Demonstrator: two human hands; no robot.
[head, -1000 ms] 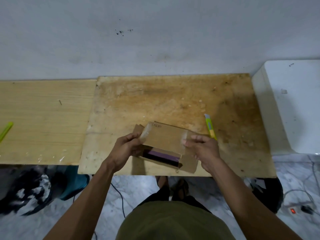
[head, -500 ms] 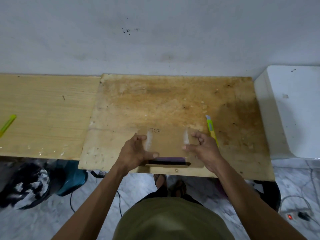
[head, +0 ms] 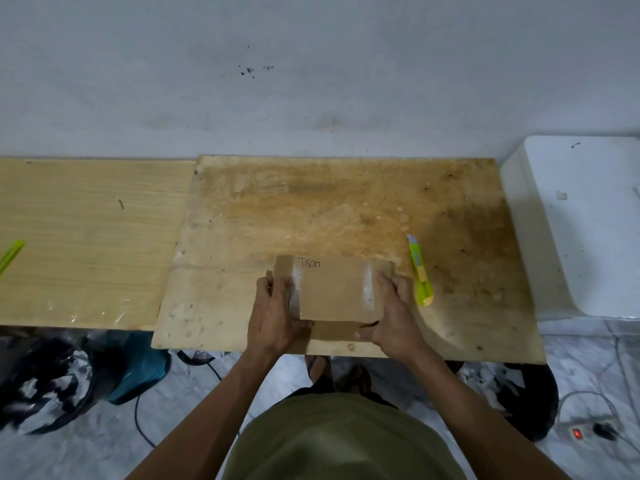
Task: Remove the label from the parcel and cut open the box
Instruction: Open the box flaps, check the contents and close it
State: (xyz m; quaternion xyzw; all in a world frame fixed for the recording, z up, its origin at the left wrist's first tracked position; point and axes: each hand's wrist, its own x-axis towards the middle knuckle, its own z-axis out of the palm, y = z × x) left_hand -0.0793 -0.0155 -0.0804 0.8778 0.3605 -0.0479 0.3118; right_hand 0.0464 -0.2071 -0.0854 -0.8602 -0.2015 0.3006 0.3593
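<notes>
A flat brown cardboard box (head: 334,289) lies on the stained plywood board (head: 311,209) near its front edge. Its top flap is down, with handwriting near the far left corner and two strips of clear tape across it. My left hand (head: 277,315) grips the box's left end, thumb on the front edge. My right hand (head: 393,313) grips the right end the same way. A yellow-green utility knife (head: 420,271) lies on the board just right of my right hand, blade end pointing away.
A white appliance (head: 581,230) stands at the right of the board. A lighter wooden board (head: 86,237) adjoins on the left, with a green object (head: 10,255) at its left edge. Bags and cables lie on the floor below.
The box was held tilted with its flap lifted and a purple item showing inside. Both hands have since laid it flat and pressed the flap down, hiding the inside.
</notes>
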